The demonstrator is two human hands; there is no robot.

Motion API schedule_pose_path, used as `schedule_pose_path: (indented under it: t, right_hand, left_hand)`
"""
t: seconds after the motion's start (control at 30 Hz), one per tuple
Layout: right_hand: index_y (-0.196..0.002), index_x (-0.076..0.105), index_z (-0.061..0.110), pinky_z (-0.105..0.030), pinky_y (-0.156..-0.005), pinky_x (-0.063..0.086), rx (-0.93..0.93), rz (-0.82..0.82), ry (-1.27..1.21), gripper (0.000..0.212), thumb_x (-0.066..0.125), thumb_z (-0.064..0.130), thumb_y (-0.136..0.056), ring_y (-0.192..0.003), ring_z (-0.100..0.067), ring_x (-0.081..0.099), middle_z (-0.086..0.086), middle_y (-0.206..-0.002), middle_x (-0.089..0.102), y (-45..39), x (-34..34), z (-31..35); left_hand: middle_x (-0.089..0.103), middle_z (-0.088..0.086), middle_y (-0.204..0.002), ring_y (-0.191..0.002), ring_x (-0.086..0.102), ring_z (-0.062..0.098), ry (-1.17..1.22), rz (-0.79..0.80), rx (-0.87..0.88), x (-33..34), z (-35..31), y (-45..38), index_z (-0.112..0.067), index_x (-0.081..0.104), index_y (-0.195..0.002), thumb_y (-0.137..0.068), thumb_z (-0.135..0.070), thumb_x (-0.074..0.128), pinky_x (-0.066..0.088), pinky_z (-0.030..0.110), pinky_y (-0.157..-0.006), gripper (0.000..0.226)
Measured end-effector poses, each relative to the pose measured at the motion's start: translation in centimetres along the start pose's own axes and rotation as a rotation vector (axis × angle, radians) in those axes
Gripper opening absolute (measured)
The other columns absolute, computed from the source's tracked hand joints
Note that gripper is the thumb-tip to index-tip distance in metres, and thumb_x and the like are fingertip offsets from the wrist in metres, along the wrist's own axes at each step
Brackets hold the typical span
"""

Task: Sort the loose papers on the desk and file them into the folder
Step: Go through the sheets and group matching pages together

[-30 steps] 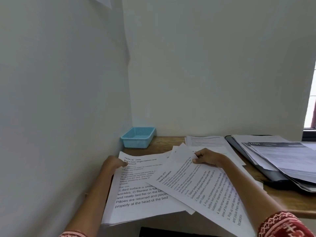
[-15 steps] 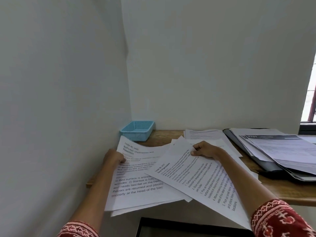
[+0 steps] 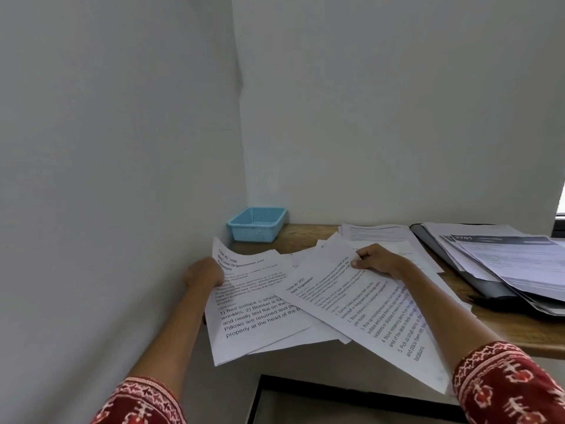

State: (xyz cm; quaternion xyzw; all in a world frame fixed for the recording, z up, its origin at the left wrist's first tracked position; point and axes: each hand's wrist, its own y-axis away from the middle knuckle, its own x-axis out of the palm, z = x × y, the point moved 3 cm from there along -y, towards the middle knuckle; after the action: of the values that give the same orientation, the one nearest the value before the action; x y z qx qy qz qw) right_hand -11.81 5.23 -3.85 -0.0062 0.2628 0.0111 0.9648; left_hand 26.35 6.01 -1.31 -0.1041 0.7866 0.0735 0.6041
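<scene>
- Nearest the camera: red patterned sleeves (image 3: 507, 384) at both lower corners, dark-framed panel (image 3: 336, 399) low between the forearms, below the desk edge.
- Right hand (image 3: 377, 259): curled onto the far end of the angled sheet (image 3: 360, 307), thumb on its printed face, other fingers tucked under the paper and not visible. Sheet pinched, tilted, near end hanging past the desk edge beside the right forearm.
- Heading on the angled sheet: "TASK ID: 2721"; numbered lines running toward the right sleeve.
- Left hand (image 3: 204, 273): closed on the left edge of the left stack (image 3: 253, 304), fingertips hidden behind the paper. Upper-left corner of the stack bent upward just beyond the grip.
- Left stack: several sheets, large print on top, overlapped on its right side by the angled sheet; near ends overhanging the desk (image 3: 305, 237).
- Under and beyond the right-hand grip: more loose papers (image 3: 376, 232) flat on the desk.
- Right of the right-hand grip, well apart: dark folder (image 3: 434, 249) lying open, bearing a pile of filed sheets (image 3: 504, 258), topmost with a dark header band marked "2701".
- Farthest, beyond the left-hand grip: blue mesh basket (image 3: 256, 223) in the corner of the desk, against both walls (image 3: 382, 102).
</scene>
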Motion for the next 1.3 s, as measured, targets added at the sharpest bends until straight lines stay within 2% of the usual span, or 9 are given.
schedule_pose_path:
  t: [0.23,0.33,0.47,0.57,0.73,0.83,1.03,1.17,1.3]
  right_hand:
    - [-0.079,0.068,0.012,-0.023,-0.067,0.054,-0.022,0.002,0.077,0.010,0.065,0.008,-0.088,-0.072,-0.015,0.067,-0.002,-0.079,0.070,0.2,0.0,0.7]
    - [-0.089,0.070,0.000,-0.038,-0.085,0.053,-0.061,-0.032,0.116,0.010,0.067,0.010,-0.087,-0.085,-0.026,0.066,-0.014,-0.092,0.071,0.2,0.6,0.8]
    - [-0.088,0.071,0.003,-0.034,-0.077,0.056,-0.076,-0.070,0.040,0.007,0.065,0.007,-0.088,-0.079,-0.024,0.068,-0.011,-0.089,0.071,1.0,1.2,0.9]
    - [-0.079,0.068,0.007,-0.029,-0.069,0.056,-0.067,-0.101,-0.041,0.011,0.064,0.005,-0.088,-0.072,-0.020,0.067,-0.008,-0.083,0.070,1.7,1.3,0.9]
    - [-0.090,0.058,-0.019,-0.035,-0.076,0.053,-0.058,-0.170,-0.095,0.027,0.065,0.007,-0.087,-0.076,-0.027,0.063,-0.017,-0.086,0.064,2.3,1.2,0.3]
    - [-0.088,0.060,-0.017,-0.042,-0.080,0.053,-0.063,-0.187,-0.108,0.026,0.066,0.008,-0.087,-0.078,-0.028,0.062,-0.018,-0.086,0.063,2.8,1.2,0.2]
    - [-0.080,0.068,0.003,-0.044,-0.085,0.052,-0.087,-0.292,-0.183,0.009,0.065,0.008,-0.088,-0.081,-0.028,0.065,-0.017,-0.089,0.069,3.0,0.6,-0.5]
    - [-0.081,0.069,0.005,-0.041,-0.084,0.054,-0.096,-0.289,-0.225,0.008,0.064,0.005,-0.088,-0.084,-0.030,0.067,-0.018,-0.094,0.070,2.8,0.6,-0.4]
    - [-0.097,0.068,0.001,-0.040,-0.079,0.058,-0.110,-0.301,-0.385,0.012,0.062,0.008,-0.090,-0.082,-0.029,0.069,-0.020,-0.099,0.070,3.1,0.0,0.2]
  left_hand:
    - [0.038,0.007,-0.146,-0.132,0.041,0.024,-0.016,0.117,-0.075,-1.2,-0.5,2.9,-0.009,0.031,-0.144,-0.091,-0.053,0.047,0.038,0.030,-0.104,0.070]
    - [0.055,0.021,-0.128,-0.104,0.061,0.033,0.260,0.314,-0.087,-0.7,-0.5,3.6,0.005,0.046,-0.130,-0.091,-0.026,0.060,0.056,0.031,-0.066,0.052]
    - [0.061,0.024,-0.117,-0.097,0.066,0.032,0.379,0.442,-0.210,-0.8,-0.1,4.9,0.013,0.028,-0.137,-0.094,-0.038,0.053,0.055,0.036,-0.082,0.071]
    - [0.065,0.017,-0.103,-0.073,0.064,0.024,0.561,0.437,-0.160,-0.9,-0.4,4.7,0.007,0.041,-0.131,-0.093,-0.034,0.055,0.055,0.032,-0.064,0.058]
    - [0.053,0.017,-0.133,-0.120,0.052,0.030,0.821,0.329,0.002,0.3,-1.1,4.1,0.004,0.051,-0.127,-0.088,-0.006,0.063,0.043,0.037,-0.099,0.042]
    - [0.059,0.018,-0.124,-0.110,0.059,0.031,0.797,0.208,0.068,0.8,-1.3,4.4,0.004,0.057,-0.116,-0.084,0.008,0.059,0.048,0.036,-0.093,0.032]
    - [0.063,0.014,-0.090,-0.069,0.059,0.024,0.743,-0.175,0.163,-4.2,-1.7,4.1,-0.004,0.059,-0.077,-0.089,0.002,0.048,0.048,0.029,-0.061,0.017]
    - [0.064,0.014,-0.101,-0.086,0.064,0.032,0.799,-0.423,0.154,-8.5,-1.3,3.5,0.000,0.060,-0.105,-0.092,-0.004,0.046,0.050,0.033,-0.067,0.020]
    - [0.066,0.012,-0.103,-0.077,0.061,0.027,0.881,-0.582,0.205,-11.6,-1.6,2.9,-0.005,0.060,-0.105,-0.093,-0.006,0.047,0.047,0.032,-0.066,0.018]
